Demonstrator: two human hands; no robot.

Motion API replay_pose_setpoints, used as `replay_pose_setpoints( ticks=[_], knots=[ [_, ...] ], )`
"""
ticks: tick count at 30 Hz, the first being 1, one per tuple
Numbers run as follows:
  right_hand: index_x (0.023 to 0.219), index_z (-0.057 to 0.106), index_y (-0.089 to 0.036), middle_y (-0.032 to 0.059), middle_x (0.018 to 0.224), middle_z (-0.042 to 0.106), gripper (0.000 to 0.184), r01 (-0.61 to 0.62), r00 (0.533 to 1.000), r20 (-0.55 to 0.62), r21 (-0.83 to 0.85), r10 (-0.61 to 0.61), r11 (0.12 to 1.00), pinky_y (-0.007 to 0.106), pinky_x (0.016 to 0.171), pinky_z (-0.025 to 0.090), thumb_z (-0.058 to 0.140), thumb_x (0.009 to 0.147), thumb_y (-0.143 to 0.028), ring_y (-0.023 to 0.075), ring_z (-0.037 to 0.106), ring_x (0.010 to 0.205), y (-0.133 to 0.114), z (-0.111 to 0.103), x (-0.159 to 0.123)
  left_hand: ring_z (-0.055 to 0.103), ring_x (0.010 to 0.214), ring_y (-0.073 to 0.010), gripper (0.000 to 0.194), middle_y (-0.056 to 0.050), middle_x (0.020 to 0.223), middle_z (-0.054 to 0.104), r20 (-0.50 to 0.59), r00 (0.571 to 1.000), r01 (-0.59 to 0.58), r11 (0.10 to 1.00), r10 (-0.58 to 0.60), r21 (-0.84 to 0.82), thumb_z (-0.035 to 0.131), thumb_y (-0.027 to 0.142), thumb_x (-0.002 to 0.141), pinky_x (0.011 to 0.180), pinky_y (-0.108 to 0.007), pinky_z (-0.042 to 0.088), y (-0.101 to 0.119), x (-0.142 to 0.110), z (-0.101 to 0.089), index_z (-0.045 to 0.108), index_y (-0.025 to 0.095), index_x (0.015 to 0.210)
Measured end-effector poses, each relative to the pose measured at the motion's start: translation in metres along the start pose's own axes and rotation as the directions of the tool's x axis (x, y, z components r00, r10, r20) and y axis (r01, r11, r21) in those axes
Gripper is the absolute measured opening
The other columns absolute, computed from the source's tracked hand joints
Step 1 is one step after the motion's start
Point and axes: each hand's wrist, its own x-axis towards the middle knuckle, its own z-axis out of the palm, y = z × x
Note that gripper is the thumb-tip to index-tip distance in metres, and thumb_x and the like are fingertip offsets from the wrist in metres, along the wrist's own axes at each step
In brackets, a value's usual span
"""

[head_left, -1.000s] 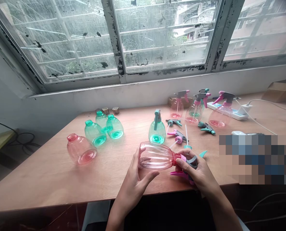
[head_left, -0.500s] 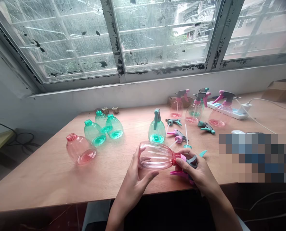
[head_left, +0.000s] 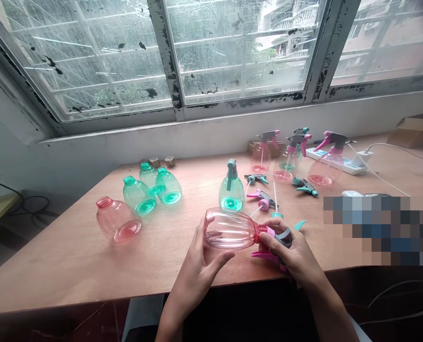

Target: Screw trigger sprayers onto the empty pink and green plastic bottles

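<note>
A clear pink bottle lies sideways in the air above the table's front part. My left hand curls around its base end, thumb below and fingers behind. My right hand pinches the pink collar of a spray head at the bottle's neck; most of this head is hidden by the fingers. A pink trigger shows under the right hand, and I cannot tell whether it belongs to the held head. Just behind that hand, a teal-collared spray head has its tube pointing up.
On the left of the table stand a pink bottle and several headless green bottles. A green spray bottle is mid-table. Loose spray heads, pink spray bottles and a power strip lie rightward.
The view has shifted very slightly. Both hands keep the same hold on the pink bottle and the spray head's collar.
</note>
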Motion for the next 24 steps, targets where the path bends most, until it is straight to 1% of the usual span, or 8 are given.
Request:
replay_pose_setpoints(
  ticks=[2,5,9,16,21,24],
  knots=[
    [0.096,0.067,-0.022,-0.0021,0.072,0.067,0.035,-0.002,1.0,-0.008,0.001,0.002,1.0,0.028,0.067,0.066,0.086,0.082,-0.049,0.0149,0.064,0.066,-0.0005,0.0004,-0.0001,0.046,0.147,-0.0305,0.083,-0.008,0.158,0.049,-0.002,1.0,-0.007,1.0,0.007,0.005,0.07,0.048,0.095,0.125,-0.047,0.032,-0.0005,0.0,0.0001,0.025,0.034,0.163],
    [0.095,0.068,-0.021,-0.0017,0.071,0.067,0.037,-0.002,1.0,-0.014,0.002,0.002,1.0,0.027,0.066,0.066,0.087,0.081,-0.049,0.0145,0.064,0.066,-0.0011,0.0009,-0.0003,0.042,0.149,-0.0316,0.083,-0.009,0.158,0.049,-0.003,1.0,-0.007,1.0,0.007,0.01,0.07,0.048,0.095,0.126,-0.048,0.029,-0.0009,0.0002,0.0004,0.025,0.033,0.162],
    [0.096,0.067,-0.022,-0.002,0.071,0.067,0.037,-0.01,1.0,-0.011,0.007,0.01,1.0,0.029,0.066,0.067,0.087,0.081,-0.049,0.0146,0.063,0.066,-0.001,0.0008,-0.0005,0.047,0.146,-0.0323,0.081,-0.008,0.16,0.047,0.001,1.0,0.009,1.0,-0.009,-0.006,0.07,0.048,0.095,0.125,-0.05,0.032,-0.001,0.0007,0.001,0.026,0.035,0.162],
    [0.096,0.068,-0.022,-0.0021,0.07,0.067,0.037,-0.007,1.0,-0.011,0.0,0.007,1.0,0.029,0.066,0.067,0.087,0.081,-0.05,0.0153,0.064,0.066,-0.0005,0.0001,-0.0005,0.047,0.146,-0.0317,0.081,-0.006,0.162,0.044,-0.001,1.0,0.001,1.0,-0.001,-0.019,0.07,0.047,0.095,0.124,-0.048,0.033,-0.0009,0.0001,0.0015,0.025,0.038,0.161],
    [0.097,0.067,-0.022,-0.0023,0.071,0.068,0.037,-0.014,1.0,-0.011,-0.01,0.014,1.0,0.031,0.067,0.067,0.086,0.082,-0.05,0.016,0.065,0.067,-0.0008,-0.0001,0.0003,0.048,0.145,-0.0325,0.082,-0.008,0.16,0.047,0.002,1.0,0.012,1.0,-0.012,-0.006,0.07,0.047,0.094,0.124,-0.049,0.033,-0.0001,0.0001,0.0007,0.025,0.035,0.162],
    [0.097,0.067,-0.022,-0.002,0.071,0.067,0.037,-0.019,1.0,-0.01,-0.009,0.019,1.0,0.031,0.068,0.067,0.086,0.082,-0.049,0.0161,0.064,0.066,-0.0015,-0.0001,-0.0001,0.048,0.145,-0.0333,0.082,-0.009,0.161,0.045,-0.001,1.0,0.007,1.0,-0.007,-0.002,0.07,0.047,0.095,0.125,-0.051,0.031,0.0003,0.0001,0.0004,0.025,0.034,0.162]
  ],
)
